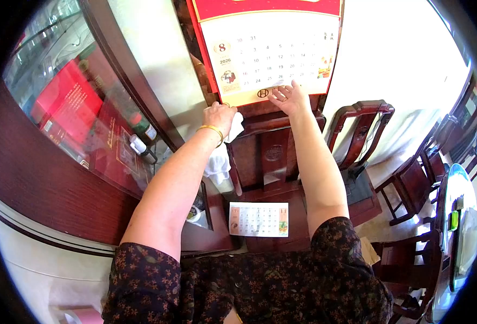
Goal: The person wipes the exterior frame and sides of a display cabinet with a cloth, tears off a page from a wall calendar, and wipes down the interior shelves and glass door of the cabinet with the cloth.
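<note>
A wall calendar (273, 59) with a red top hangs in front of me, showing a month page marked 8 and 2026. My left hand (220, 117), with a gold bangle at the wrist, is closed at the calendar's lower left corner. A crumpled white cloth (235, 128) sticks out from under its palm. Held palm up with fingers spread, my right hand (291, 98) is at the bottom edge of the page. Whether its fingertips touch the paper, I cannot tell. A loose calendar sheet (259, 219) lies flat on the dark wooden seat below.
On the left stands a glass-fronted cabinet (125, 70) with red boxes (70, 102) and bottles inside. A white towel (217, 163) hangs below my left hand. Dark carved chairs (360, 129) stand to the right, near a round glass-topped table (459, 189).
</note>
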Available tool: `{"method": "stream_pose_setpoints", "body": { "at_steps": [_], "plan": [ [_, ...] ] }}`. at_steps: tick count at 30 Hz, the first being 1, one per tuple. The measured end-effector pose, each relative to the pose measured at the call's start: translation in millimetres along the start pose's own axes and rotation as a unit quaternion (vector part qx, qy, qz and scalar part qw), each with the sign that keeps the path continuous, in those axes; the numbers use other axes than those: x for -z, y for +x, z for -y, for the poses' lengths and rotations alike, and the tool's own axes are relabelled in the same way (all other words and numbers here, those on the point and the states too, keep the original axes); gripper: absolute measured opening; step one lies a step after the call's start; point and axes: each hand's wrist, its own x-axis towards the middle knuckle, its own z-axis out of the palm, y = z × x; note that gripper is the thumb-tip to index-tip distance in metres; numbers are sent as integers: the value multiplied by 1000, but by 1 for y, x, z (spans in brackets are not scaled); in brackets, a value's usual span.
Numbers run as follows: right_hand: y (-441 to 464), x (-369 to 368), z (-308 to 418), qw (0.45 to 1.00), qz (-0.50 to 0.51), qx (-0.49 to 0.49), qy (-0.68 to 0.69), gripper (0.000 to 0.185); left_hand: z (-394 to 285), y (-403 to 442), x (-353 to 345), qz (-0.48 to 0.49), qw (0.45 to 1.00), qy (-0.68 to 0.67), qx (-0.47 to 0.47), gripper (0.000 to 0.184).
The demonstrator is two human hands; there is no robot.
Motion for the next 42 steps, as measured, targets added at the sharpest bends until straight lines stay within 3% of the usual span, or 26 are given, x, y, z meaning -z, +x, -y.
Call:
{"method": "stream_pose_setpoints", "body": {
  "at_steps": [8, 9, 12, 14, 17, 19, 30, 42],
  "plan": [
    [8, 7, -1, 997, 65, 38, -7, 34, 1, 1, 0, 3, 1000, -4, 9, 26],
    [16, 15, -6, 990, 110, 81, -42, 34, 0, 0, 1, 5, 1000, -4, 11, 26],
    [44, 37, -18, 882, 297, 323, -172, 32, 0, -1, 1, 8, 1000, -5, 13, 26],
    [48, 40, -20, 883, 269, 324, -207, 31, 1, -1, 1, 10, 1000, -6, 12, 26],
    [8, 8, 1, 989, 125, 70, -33, 32, 2, -2, 1, 10, 1000, -7, 11, 26],
    [-10, -6, 14, 997, 62, -7, 52, 33, 2, -2, 1, 16, 1000, 10, 12, 26],
    [-57, -42, 39, 984, 59, -81, 144, 47, 2, -3, -1, -1, 1000, 5, 7, 24],
    [-67, -65, 41, 979, 74, -98, 164, 64, 3, -3, 0, 4, 1000, 13, 3, 19]
  ]
}}
